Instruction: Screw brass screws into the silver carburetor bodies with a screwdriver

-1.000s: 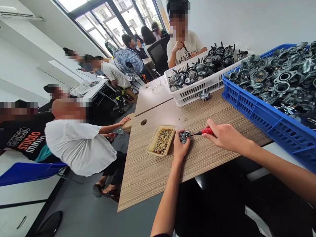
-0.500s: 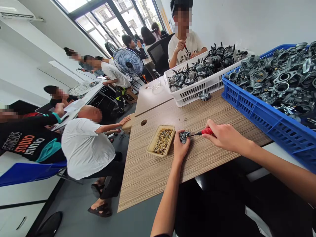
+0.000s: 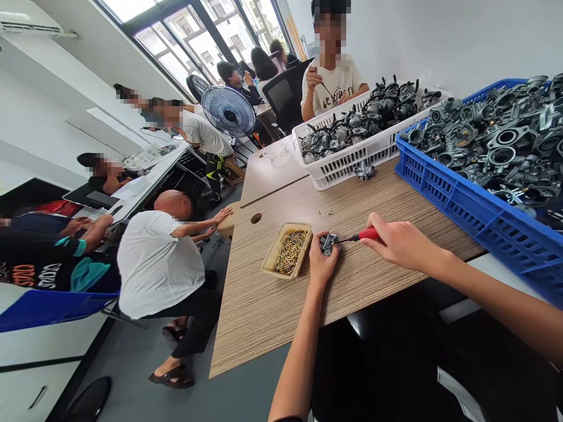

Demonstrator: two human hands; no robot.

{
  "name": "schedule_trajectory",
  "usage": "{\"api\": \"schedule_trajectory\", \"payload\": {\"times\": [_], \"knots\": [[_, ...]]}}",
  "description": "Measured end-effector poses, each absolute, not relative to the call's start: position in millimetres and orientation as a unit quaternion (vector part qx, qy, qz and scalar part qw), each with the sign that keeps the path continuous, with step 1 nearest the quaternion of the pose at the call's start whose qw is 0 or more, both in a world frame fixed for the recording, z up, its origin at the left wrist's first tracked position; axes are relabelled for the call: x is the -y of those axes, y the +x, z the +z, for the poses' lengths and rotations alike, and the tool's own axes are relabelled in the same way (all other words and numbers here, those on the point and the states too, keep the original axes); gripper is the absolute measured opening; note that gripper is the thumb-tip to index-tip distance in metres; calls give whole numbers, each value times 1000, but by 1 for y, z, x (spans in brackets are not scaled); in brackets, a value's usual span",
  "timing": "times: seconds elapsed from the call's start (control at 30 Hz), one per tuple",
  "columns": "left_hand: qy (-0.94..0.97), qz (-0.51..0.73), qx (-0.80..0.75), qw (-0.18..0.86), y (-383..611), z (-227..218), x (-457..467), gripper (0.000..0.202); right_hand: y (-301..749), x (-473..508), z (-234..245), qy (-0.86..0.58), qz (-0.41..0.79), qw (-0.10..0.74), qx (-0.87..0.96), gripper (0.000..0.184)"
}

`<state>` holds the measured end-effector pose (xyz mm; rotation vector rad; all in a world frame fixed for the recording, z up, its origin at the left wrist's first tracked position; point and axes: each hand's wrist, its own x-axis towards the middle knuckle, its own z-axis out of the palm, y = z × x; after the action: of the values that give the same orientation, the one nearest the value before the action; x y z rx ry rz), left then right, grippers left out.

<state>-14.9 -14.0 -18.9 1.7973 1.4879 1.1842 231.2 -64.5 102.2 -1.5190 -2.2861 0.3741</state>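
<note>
My left hand (image 3: 322,265) is closed around a small grey metal carburetor (image 3: 328,244), holding it just above or on the wood-grain table (image 3: 250,305); which of the two I cannot tell. A red-handled screwdriver (image 3: 368,234) is gripped in my right hand (image 3: 398,243), its shaft pointing left with the tip at the carburetor. The exact spot the tip meets is too small to make out. Just left of my left hand stands a cream plastic tub (image 3: 273,258) holding many small brass-coloured parts (image 3: 290,251).
Behind my hands a white basket (image 3: 325,174) holds carburetors, with a single carburetor (image 3: 365,170) in front of it. A blue crate (image 3: 475,217) full of metal carburetor bodies stands at right. Two tiny parts (image 3: 324,213) lie on the table. Across it sits a co-worker (image 3: 332,82).
My hands, the carburetor and the screwdriver look unmoved. Across the table the co-worker has shifted slightly right. At left, people have changed their posture.
</note>
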Motion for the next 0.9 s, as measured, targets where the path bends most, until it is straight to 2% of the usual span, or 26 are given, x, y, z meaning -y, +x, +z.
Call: {"api": "schedule_trajectory", "payload": {"times": [0.9], "knots": [[661,437,-551,261,-16,-20,14,34,231,64,102,-541,121,184,812,19]]}}
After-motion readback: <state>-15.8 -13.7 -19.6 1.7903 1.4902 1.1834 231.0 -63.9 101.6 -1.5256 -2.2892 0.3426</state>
